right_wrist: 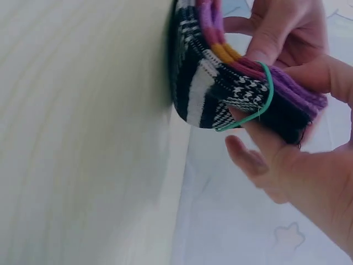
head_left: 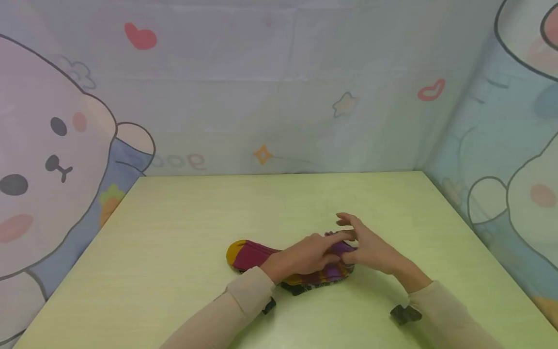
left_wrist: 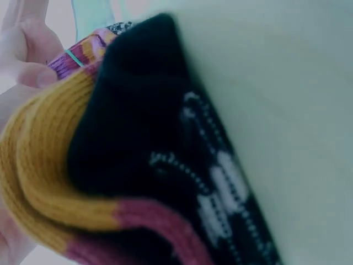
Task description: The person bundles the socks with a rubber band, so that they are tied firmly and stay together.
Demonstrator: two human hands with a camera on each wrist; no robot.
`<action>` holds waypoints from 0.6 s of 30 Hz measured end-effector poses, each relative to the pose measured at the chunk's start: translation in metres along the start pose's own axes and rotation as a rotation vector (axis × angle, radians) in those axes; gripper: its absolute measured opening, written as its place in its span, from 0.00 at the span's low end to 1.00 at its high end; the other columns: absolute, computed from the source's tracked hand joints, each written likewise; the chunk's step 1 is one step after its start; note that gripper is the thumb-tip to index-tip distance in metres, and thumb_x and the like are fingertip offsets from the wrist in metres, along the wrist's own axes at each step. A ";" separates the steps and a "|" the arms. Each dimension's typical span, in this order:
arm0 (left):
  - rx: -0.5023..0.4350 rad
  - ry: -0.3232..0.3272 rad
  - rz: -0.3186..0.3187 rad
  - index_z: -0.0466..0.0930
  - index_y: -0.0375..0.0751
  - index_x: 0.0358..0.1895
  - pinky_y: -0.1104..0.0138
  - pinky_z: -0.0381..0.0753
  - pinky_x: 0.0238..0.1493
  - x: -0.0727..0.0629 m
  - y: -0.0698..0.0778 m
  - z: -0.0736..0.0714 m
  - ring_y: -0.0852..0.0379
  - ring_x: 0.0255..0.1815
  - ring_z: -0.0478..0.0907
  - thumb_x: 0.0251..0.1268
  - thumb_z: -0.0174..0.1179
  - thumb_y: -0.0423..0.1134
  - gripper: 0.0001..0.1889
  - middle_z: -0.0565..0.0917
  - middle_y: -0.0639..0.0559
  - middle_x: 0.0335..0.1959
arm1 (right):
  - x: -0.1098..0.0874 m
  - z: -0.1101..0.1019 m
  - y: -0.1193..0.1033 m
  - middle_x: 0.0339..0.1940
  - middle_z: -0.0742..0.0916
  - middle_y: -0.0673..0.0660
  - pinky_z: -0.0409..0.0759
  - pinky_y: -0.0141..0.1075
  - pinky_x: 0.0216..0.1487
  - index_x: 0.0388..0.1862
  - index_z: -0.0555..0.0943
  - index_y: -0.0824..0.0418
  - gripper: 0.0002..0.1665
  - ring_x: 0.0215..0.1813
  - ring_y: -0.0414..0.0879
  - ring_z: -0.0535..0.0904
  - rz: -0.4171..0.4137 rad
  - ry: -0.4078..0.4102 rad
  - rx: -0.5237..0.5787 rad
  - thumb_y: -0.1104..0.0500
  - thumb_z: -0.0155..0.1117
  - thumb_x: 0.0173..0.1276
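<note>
Stacked patterned knit socks (head_left: 257, 254) lie near the table's middle, maroon with a mustard toe, above a black-and-white sock (left_wrist: 138, 99). A thin green elastic band (right_wrist: 269, 88) runs round them near the purple cuff end. My left hand (head_left: 305, 254) reaches across the stack and grips it by the cuffs, its thumb on the knit beside the band. From the other side my right hand (head_left: 375, 247) pinches the cuff end. In the right wrist view its thumb lies on the purple cuff, and one fingertip is at the band underneath; the other fingers are spread.
The pale yellow-green table (head_left: 183, 213) extends around the socks on every side. A cartoon-printed cloth (head_left: 244, 87) stands behind its far edge and along both sides. Dark wrist devices (head_left: 405, 314) sit at the sleeve cuffs.
</note>
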State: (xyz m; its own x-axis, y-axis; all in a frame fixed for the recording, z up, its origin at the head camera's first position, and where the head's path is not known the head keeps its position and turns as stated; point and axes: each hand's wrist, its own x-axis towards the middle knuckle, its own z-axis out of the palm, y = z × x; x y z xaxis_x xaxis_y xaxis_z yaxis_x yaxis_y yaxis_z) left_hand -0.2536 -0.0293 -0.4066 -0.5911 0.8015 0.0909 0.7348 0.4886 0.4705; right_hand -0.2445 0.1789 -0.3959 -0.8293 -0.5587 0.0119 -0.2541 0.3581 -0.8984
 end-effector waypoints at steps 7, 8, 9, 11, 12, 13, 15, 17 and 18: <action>0.029 -0.020 -0.011 0.74 0.51 0.66 0.72 0.76 0.51 0.001 0.003 0.000 0.65 0.45 0.81 0.78 0.53 0.41 0.17 0.84 0.60 0.51 | 0.001 -0.003 0.003 0.79 0.53 0.64 0.78 0.43 0.54 0.82 0.43 0.57 0.57 0.78 0.65 0.52 -0.022 -0.116 0.171 0.71 0.63 0.61; 0.010 -0.018 -0.027 0.73 0.51 0.65 0.72 0.76 0.51 0.001 0.003 0.000 0.65 0.45 0.81 0.78 0.54 0.41 0.16 0.84 0.60 0.50 | 0.001 -0.004 0.004 0.79 0.53 0.64 0.78 0.44 0.54 0.82 0.43 0.57 0.56 0.78 0.65 0.52 -0.030 -0.129 0.174 0.71 0.63 0.62; -0.008 -0.017 -0.044 0.73 0.50 0.64 0.72 0.76 0.50 0.000 0.003 0.000 0.65 0.44 0.80 0.78 0.54 0.41 0.16 0.84 0.60 0.48 | 0.000 -0.005 0.004 0.80 0.53 0.64 0.77 0.44 0.55 0.82 0.43 0.56 0.56 0.78 0.65 0.52 -0.040 -0.141 0.171 0.70 0.63 0.63; -0.037 -0.012 -0.074 0.72 0.48 0.61 0.73 0.77 0.49 -0.001 0.004 0.001 0.66 0.43 0.80 0.77 0.56 0.42 0.15 0.84 0.59 0.45 | 0.000 -0.006 0.005 0.80 0.53 0.62 0.76 0.46 0.58 0.82 0.43 0.57 0.54 0.78 0.65 0.52 -0.062 -0.168 0.161 0.69 0.62 0.66; -0.050 -0.010 -0.086 0.71 0.47 0.60 0.74 0.77 0.46 -0.001 0.004 0.001 0.67 0.41 0.80 0.76 0.56 0.42 0.14 0.83 0.59 0.43 | -0.001 -0.007 0.004 0.80 0.53 0.62 0.75 0.48 0.59 0.82 0.42 0.57 0.53 0.78 0.65 0.52 -0.077 -0.184 0.153 0.69 0.61 0.67; -0.058 -0.007 -0.097 0.71 0.46 0.59 0.74 0.77 0.45 -0.002 0.004 0.000 0.67 0.40 0.80 0.75 0.57 0.41 0.14 0.83 0.58 0.43 | -0.001 -0.008 0.004 0.80 0.54 0.63 0.74 0.49 0.60 0.82 0.43 0.58 0.52 0.78 0.65 0.52 -0.092 -0.198 0.135 0.69 0.61 0.68; -0.067 -0.010 -0.111 0.70 0.45 0.57 0.75 0.76 0.41 -0.003 0.004 0.000 0.67 0.37 0.79 0.74 0.59 0.40 0.14 0.83 0.58 0.41 | -0.002 -0.009 0.003 0.80 0.55 0.62 0.73 0.50 0.61 0.82 0.43 0.59 0.49 0.78 0.65 0.53 -0.112 -0.224 0.068 0.68 0.59 0.70; -0.077 -0.018 -0.128 0.70 0.44 0.57 0.75 0.75 0.36 -0.004 0.004 -0.001 0.66 0.32 0.77 0.73 0.60 0.39 0.15 0.82 0.58 0.38 | -0.003 -0.011 0.002 0.80 0.55 0.63 0.71 0.52 0.63 0.82 0.44 0.59 0.46 0.78 0.64 0.54 -0.118 -0.253 -0.007 0.68 0.56 0.72; -0.087 -0.023 -0.142 0.69 0.44 0.57 0.75 0.74 0.34 -0.005 0.004 -0.002 0.65 0.30 0.76 0.71 0.61 0.38 0.16 0.81 0.57 0.37 | -0.003 -0.012 0.002 0.80 0.56 0.64 0.70 0.54 0.64 0.82 0.46 0.60 0.44 0.78 0.64 0.55 -0.119 -0.263 -0.043 0.68 0.54 0.73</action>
State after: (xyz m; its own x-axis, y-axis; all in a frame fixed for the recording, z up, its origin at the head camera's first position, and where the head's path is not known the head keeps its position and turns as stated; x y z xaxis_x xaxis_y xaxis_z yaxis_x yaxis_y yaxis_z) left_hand -0.2484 -0.0315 -0.4033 -0.6782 0.7348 -0.0012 0.6124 0.5662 0.5517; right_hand -0.2482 0.1899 -0.3923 -0.6360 -0.7717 -0.0034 -0.3676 0.3069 -0.8779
